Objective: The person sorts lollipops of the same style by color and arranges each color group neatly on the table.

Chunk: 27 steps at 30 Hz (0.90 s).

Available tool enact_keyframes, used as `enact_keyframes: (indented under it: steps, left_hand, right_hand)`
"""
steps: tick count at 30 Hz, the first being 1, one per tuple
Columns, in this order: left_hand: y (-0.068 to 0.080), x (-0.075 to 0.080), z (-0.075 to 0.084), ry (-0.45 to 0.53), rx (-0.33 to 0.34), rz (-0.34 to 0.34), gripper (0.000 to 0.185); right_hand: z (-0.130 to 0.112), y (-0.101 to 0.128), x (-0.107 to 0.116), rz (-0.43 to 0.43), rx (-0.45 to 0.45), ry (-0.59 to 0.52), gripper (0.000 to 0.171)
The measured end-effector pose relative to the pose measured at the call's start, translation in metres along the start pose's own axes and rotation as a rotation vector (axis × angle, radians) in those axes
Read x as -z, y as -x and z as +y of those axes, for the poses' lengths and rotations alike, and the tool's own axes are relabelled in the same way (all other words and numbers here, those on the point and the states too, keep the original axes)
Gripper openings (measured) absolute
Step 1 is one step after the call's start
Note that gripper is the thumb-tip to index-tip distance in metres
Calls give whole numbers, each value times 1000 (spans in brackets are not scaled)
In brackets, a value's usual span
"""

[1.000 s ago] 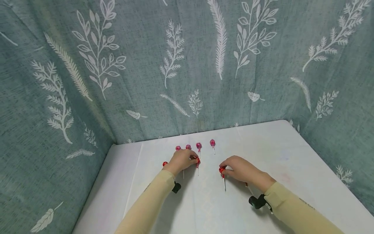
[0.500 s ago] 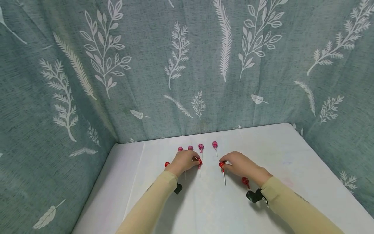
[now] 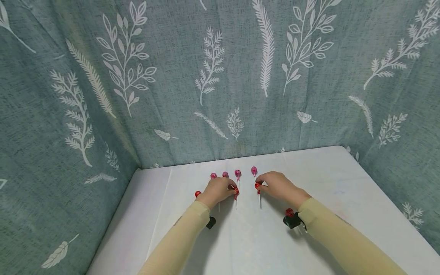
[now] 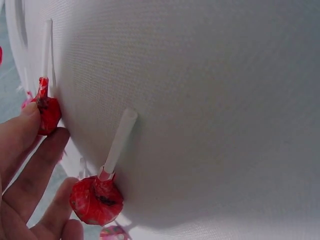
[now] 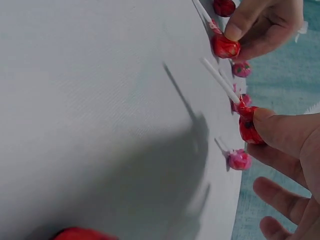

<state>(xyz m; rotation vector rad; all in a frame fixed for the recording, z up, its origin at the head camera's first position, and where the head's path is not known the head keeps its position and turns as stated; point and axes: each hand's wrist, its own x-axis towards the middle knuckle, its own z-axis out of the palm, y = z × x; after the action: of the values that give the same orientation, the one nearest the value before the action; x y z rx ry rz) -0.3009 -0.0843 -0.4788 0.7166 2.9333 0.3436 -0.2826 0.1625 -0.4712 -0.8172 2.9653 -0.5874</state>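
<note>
My left hand (image 3: 217, 191) pinches the head of a red-wrapped lollipop (image 4: 49, 116) between thumb and finger, its white stick pointing toward me. Beside its lower fingers lies another red lollipop (image 4: 97, 200), mostly covered by the hand in the head view. To the right, my right hand (image 3: 276, 185) holds a red lollipop (image 5: 250, 127) by its head with thumb and forefinger, the other fingers spread. That one is raised over the table, its shadow falling apart from it. Just beyond it lies a pink lollipop (image 3: 254, 170).
Several pink lollipops, one of them the pink lollipop (image 3: 238, 173) behind my left hand, form a row along the back of the white table (image 3: 247, 244). One red lollipop (image 3: 198, 193) sits far left, another (image 3: 290, 212) by my right wrist. A patterned curtain (image 3: 185, 137) encloses the table.
My right hand has carried its red lollipop away from me and slightly left, closer to the one in my left hand. The left hand keeps its grip in place. The head view has shifted slightly.
</note>
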Motion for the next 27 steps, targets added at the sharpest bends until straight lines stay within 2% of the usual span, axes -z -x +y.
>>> enact_keyframes:
  steps: [4, 12, 22, 27]
  left_hand:
    - [1, 1, 1, 11, 11, -5, 19]
    - [0, 0, 1, 26, 13, -4, 19]
    - [0, -2, 3, 43, 34, -15, 17]
    - [0, 1, 3, 38, 34, -10, 18]
  right_hand:
    - [-1, -9, -2, -39, -14, 13, 21]
    - [-3, -22, -8, -62, -39, 66, 15]
    - [-3, -24, -14, -88, -45, 72, 10]
    - [-1, -24, -15, -76, -54, 56, 16]
